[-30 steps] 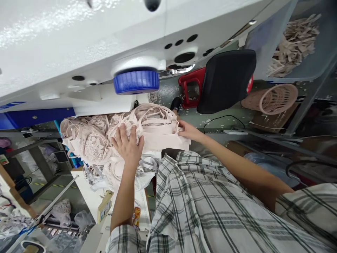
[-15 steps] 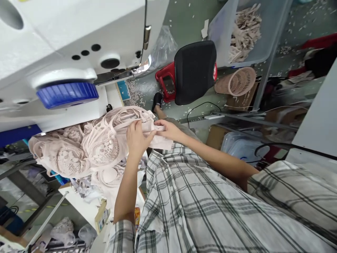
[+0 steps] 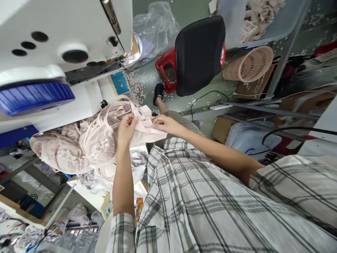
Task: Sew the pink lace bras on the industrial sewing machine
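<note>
A pile of pale pink lace bras with loose straps lies on the white table beside the sewing machine. My left hand is closed, its fingers curled round the edge of a plain pink fabric piece at the near end of the pile. My right hand pinches the same piece from the other side, a short way from the left hand. The two hands hold it above my plaid shirt.
A blue knob sticks out from the machine. On the floor stand a black chair, a red stool and a pink basket. A bin of beige fabric scraps sits at the top right, and a clear plastic bag lies nearby.
My left hand has slid from flat on the lace pile to the fabric's edge and closed on it. My right hand moved in beside it. The view swung leftwards across the machine.
</note>
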Demonstrator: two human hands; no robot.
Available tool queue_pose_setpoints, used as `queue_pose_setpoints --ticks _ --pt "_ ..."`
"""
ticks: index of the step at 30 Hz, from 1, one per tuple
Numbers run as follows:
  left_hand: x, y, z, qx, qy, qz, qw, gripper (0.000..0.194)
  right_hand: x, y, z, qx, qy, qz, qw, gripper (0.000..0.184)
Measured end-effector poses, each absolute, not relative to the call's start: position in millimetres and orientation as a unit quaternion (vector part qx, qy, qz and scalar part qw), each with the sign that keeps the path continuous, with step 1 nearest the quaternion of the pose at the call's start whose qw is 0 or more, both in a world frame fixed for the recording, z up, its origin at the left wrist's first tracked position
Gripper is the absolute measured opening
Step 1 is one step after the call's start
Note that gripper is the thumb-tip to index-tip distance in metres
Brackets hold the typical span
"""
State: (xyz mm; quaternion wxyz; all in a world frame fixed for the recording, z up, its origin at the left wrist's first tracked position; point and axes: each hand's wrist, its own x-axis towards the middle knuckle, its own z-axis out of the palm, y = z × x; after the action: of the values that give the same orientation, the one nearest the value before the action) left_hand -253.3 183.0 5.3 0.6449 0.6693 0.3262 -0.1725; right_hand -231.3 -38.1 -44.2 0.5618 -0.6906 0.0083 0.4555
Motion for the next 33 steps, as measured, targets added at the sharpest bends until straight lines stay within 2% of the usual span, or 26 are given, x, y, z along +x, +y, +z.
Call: queue_pose_setpoints --ticks 6,10,15,17,20,25,29,33 --pt "-254.2 184.3 9.1 0.56 0.39 -0.153 0.715 0.03 -224.9 -34.3 -31.3 -0.748 -0.053 0.379 0.542 0.022" --pt "-253.3 179.8 14.9 0.571 0.388 -0.15 0.708 0.03 -221.4 -28.8 -20.6 -0.736 -0.033 0.429 0.523 0.022" --pt "-249.9 175.0 23.8 0.605 0.392 -0.146 0.678 0.027 -220.2 -20.6 -1.8 -0.779 -0.065 0.34 0.523 0.037" --pt "-249.3 173.7 26.5 0.615 0.392 -0.145 0.668 0.025 -220.5 -14.4 6.2 -0.763 -0.087 0.36 0.53 0.041" --pt "-250.0 173.4 31.6 0.619 0.38 -0.153 0.67 0.026 -221.4 -2.6 14.1 -0.737 -0.081 0.401 0.539 0.03" --pt "-261.9 179.2 50.2 0.61 0.277 -0.114 0.733 0.013 -220.6 6.1 20.9 -0.805 -0.138 0.313 0.484 0.002" --pt "-285.4 179.7 66.2 0.666 0.181 -0.064 0.721 0.015 -222.0 1.8 21.7 -0.838 -0.2 0.218 0.458 0.012" --pt "-306.8 174.5 73.8 0.7 0.191 -0.022 0.687 0.017 -228.1 -1.0 18.0 -0.834 -0.205 0.187 0.476 0.013"
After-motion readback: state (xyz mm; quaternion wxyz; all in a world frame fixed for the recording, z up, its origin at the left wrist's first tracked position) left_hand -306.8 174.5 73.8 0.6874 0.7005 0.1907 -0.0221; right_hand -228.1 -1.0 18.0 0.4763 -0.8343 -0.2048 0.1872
